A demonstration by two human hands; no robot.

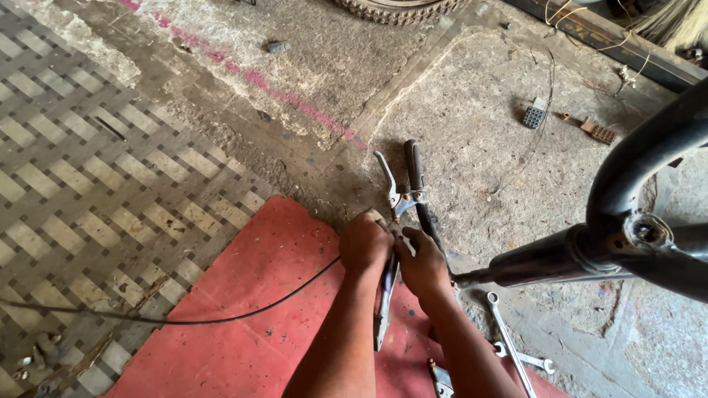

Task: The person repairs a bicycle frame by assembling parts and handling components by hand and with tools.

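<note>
My left hand (pixel 364 243) and my right hand (pixel 422 265) are close together over a bicycle handlebar (pixel 415 168) with a silver brake lever (pixel 386 180) lying on the ground. Both hands grip around the lever clamp area. A long dark tool (pixel 384 308), likely pliers, hangs below my left hand, which seems to hold it. A black cable (pixel 221 317) runs from the hands to the left across the red mat (pixel 243 324).
A black bicycle frame tube (pixel 627 243) juts in from the right. Spanners (pixel 509 343) lie on the concrete near the mat. A tyre (pixel 398 9) sits at the top, a pedal block (pixel 535 114) further right, patterned tiles (pixel 88 184) on the left.
</note>
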